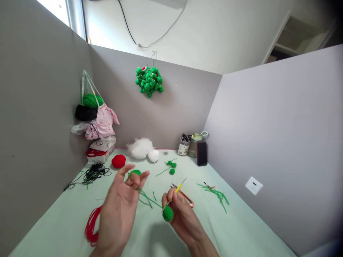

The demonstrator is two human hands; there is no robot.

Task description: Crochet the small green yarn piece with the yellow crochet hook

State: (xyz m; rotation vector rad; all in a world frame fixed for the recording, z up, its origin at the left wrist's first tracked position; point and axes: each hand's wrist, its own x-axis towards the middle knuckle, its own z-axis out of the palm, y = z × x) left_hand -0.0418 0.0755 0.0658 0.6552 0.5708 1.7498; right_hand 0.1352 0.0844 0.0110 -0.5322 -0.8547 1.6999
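Observation:
My left hand (120, 203) is raised, palm toward me, its fingers partly curled around green yarn (150, 200). This strand runs down to a small green crocheted ball (168, 214) at my right hand (180, 208). My right hand grips a crochet hook (178, 187) with a yellow handle, and the ball rests against its fingers. Behind the right hand lie scissors (187, 198) with orange handles, partly covered. A green yarn ball (134, 172) shows behind my left fingers. Farther back sit several small green crocheted balls (172, 165) with yarn tails.
White stuffing (140, 148), a white yarn ball (153, 155) and a red yarn ball (118, 161) stand at the back. Black yarn (95, 173) and red yarn (92, 226) lie left, green scraps (218, 194) right. A phone (202, 154) leans by a jar (193, 147). Grey partitions (268, 125) enclose the table.

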